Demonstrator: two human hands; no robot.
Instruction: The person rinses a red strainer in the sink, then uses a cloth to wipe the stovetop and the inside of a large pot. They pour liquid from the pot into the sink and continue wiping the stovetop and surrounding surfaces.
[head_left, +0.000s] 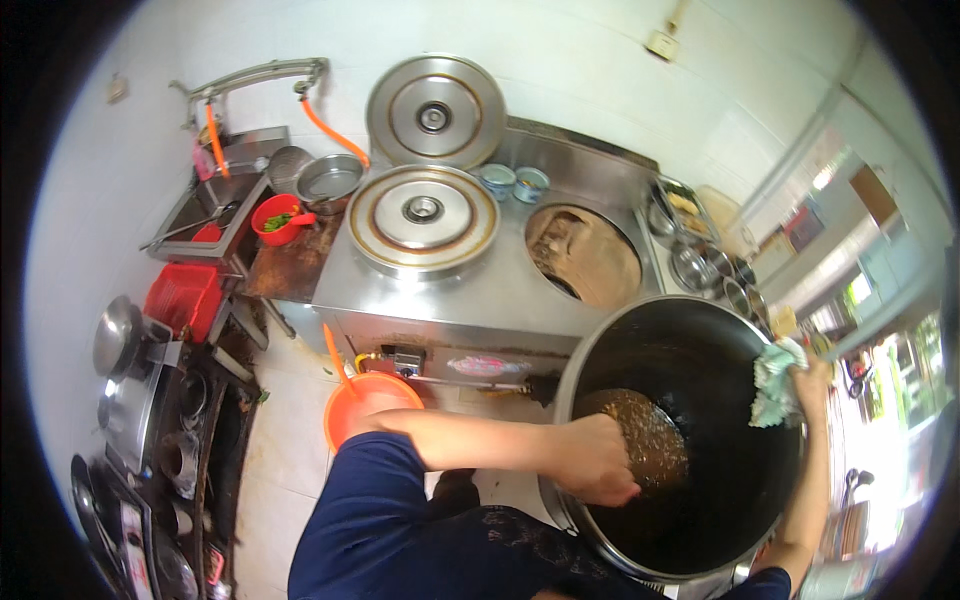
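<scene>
A large, deep metal stockpot (679, 315) stands before me at the right, and I look down into it. Brown liquid (649, 442) with small floating bits lies toward its left side. My left hand (596, 457) reaches across over the pot's left part, fingers curled; whether it grips anything is hidden. At the pot's right rim, my right hand (814, 386) is closed on a crumpled pale green cloth (776, 382), which hangs over the inside of the rim.
Behind the pot stands a steel stove (420, 292) with a round burner opening (585, 255) and two large lids (424, 210). On the floor is an orange bucket (367, 397). A sink (202, 214) and a dark rack (202, 450) line the left; metal bowls (694, 262) sit at right.
</scene>
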